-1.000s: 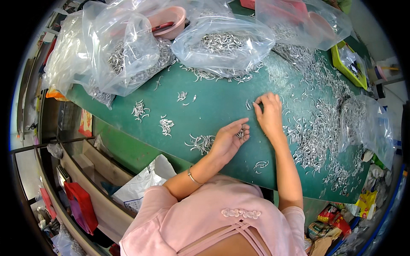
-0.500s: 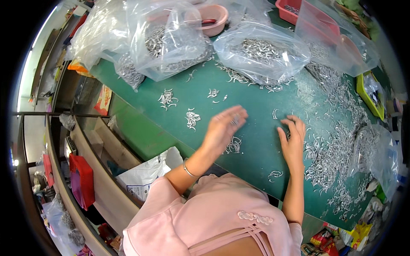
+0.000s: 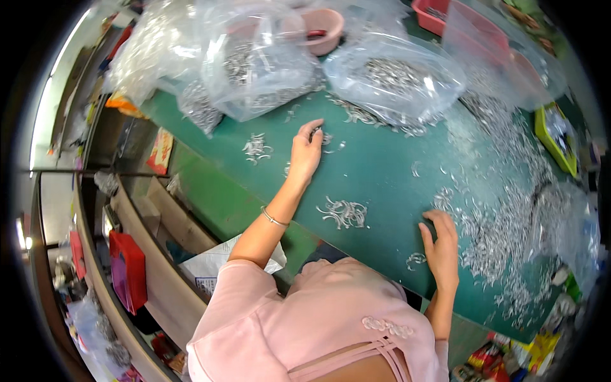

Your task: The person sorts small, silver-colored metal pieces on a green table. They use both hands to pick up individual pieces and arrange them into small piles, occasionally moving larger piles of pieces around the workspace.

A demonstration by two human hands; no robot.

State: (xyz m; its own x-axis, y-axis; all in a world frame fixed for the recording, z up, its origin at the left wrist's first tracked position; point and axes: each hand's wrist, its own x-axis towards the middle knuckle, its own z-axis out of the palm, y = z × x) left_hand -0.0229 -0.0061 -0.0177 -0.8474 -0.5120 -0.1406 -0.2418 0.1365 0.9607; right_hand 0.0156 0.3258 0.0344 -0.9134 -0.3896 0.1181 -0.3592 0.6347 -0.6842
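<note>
I stand at a green table [image 3: 382, 191] strewn with small silvery metal clips. My left hand [image 3: 307, 149] is stretched out across the table, its fingertips closed on a few clips beside a small pile [image 3: 328, 139]. My right hand [image 3: 440, 245] lies flat on the table, fingers spread, at the edge of a wide heap of clips [image 3: 509, 235]. Between the hands lies a small bundle of clips [image 3: 344, 213]. Another small bundle [image 3: 256, 148] lies left of my left hand.
Clear plastic bags of clips [image 3: 254, 57] [image 3: 394, 79] stand along the table's far side, with a pink bowl [image 3: 321, 28] and a red tray [image 3: 433, 13] behind. A yellow-green tray [image 3: 555, 137] sits at the right. Shelves, a red box [image 3: 127, 270] and a white bag [image 3: 213, 267] are below left.
My left hand has reached away from my body to the small pile near the bags. My right hand has slid back toward the table's near edge beside the large heap.
</note>
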